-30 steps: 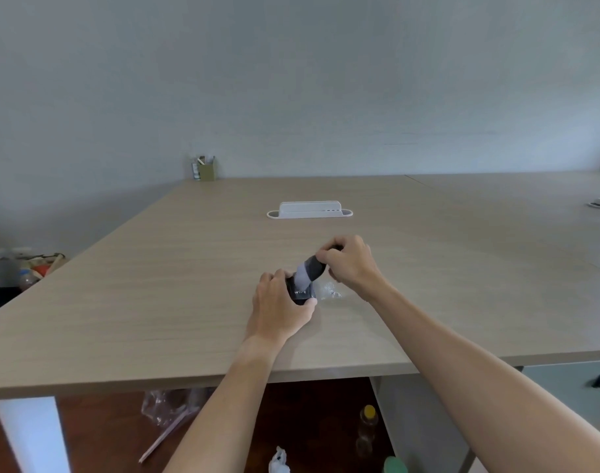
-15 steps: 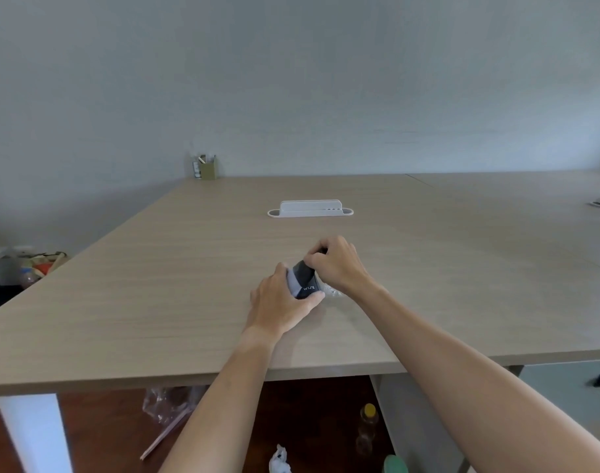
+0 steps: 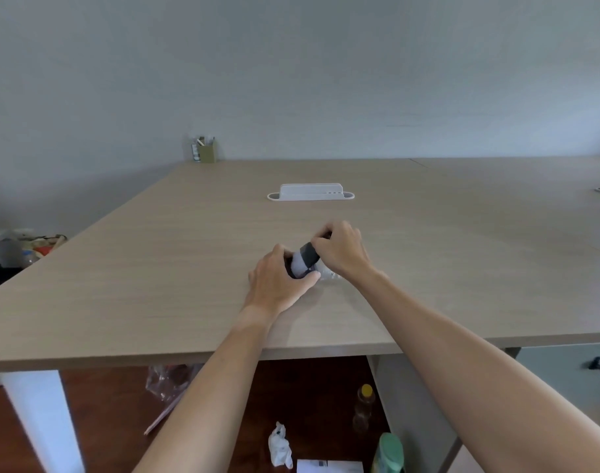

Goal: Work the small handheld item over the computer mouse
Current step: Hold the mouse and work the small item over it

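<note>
On the wooden table (image 3: 155, 285), my left hand (image 3: 278, 285) cups a dark computer mouse (image 3: 303, 274) and holds it down; only a sliver of the mouse shows above my thumb. My right hand (image 3: 343, 250) grips a small handheld item (image 3: 307, 256) with a dark grey body and a pale lower end. The item slants down to the left, and its pale end rests on the top of the mouse. Its upper end is hidden inside my right fingers.
A crumpled clear wrapper (image 3: 330, 275) lies just right of the mouse. A white cable box (image 3: 310, 192) sits farther back, and a pen holder (image 3: 206, 152) stands at the far corner. Bottles (image 3: 363, 404) and litter lie on the floor under the near table edge.
My right hand has slid the item back and forth over the mouse, pulling in toward my left hand and then moving out again. My left hand has stayed on the mouse.
</note>
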Motion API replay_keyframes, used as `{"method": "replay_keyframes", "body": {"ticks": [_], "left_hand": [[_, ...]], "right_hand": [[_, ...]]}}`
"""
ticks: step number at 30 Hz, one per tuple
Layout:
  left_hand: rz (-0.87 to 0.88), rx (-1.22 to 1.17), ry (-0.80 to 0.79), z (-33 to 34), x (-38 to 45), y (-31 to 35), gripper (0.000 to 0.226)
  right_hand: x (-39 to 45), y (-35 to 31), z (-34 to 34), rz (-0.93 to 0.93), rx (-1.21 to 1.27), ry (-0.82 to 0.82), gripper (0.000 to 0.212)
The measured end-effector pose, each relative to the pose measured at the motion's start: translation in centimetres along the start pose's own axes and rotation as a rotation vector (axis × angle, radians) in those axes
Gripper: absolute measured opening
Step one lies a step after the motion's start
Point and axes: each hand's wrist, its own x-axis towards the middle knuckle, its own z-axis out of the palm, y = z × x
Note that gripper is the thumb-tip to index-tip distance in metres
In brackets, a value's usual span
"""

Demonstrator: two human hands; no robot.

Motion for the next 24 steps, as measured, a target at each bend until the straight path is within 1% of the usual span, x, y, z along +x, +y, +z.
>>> {"method": "replay_keyframes", "body": {"ticks": [1,3,5,7,8,10,11,12,16,18,19,21,23,24], "left_hand": [[-0.004,-0.011,0.002,0.0,0.0,0.0,0.045],[-0.005,-0.015,0.003,-0.1,0.0,0.0,0.049],[-0.005,-0.009,0.003,0.0,0.1,0.0,0.056],[-0.013,-0.01,0.0,-0.1,0.3,-0.1,0.065],[-0.013,-0.009,-0.005,-0.1,0.4,-0.1,0.072],[-0.01,-0.013,-0.015,-0.1,0.4,-0.2,0.085],[-0.014,-0.022,-0.019,-0.1,0.4,-0.2,0.089],[-0.022,-0.034,-0.017,0.0,0.3,-0.2,0.09],[-0.036,-0.04,0.001,0.0,0.3,-0.1,0.089],[-0.039,-0.036,0.001,0.0,0.3,0.0,0.087],[-0.038,-0.036,0.001,0.0,0.3,0.0,0.086],[-0.032,-0.037,-0.002,0.0,0.3,0.0,0.085],[-0.03,-0.032,-0.012,0.0,0.3,-0.1,0.085],[-0.031,-0.031,-0.014,0.1,0.3,-0.1,0.085]], "right_hand": [[0.2,0.0,0.2,-0.017,-0.027,0.07,0.025],[0.5,-0.2,0.3,-0.034,-0.019,0.151,0.023],[0.5,-0.8,0.3,-0.053,0.015,0.166,0.02],[0.5,-1.3,0.4,-0.071,0.041,0.101,0.019],[0.4,-1.4,0.4,-0.074,0.035,0.036,0.019],[0.4,-0.9,0.6,-0.104,-0.026,-0.078,0.019],[0.5,-0.6,0.6,-0.118,-0.06,-0.087,0.019],[0.6,-0.3,0.5,-0.124,-0.084,-0.06,0.019],[1.2,0.3,-0.2,-0.094,-0.114,0.153,0.016],[1.3,0.1,-0.3,-0.092,-0.076,0.178,0.016],[1.2,-0.1,-0.3,-0.094,-0.044,0.16,0.017],[0.8,-0.5,-0.5,-0.098,0.004,0.056,0.019],[0.8,-0.2,-0.4,-0.101,-0.01,-0.054,0.02],[0.8,0.1,-0.5,-0.094,-0.034,-0.056,0.021]]}}
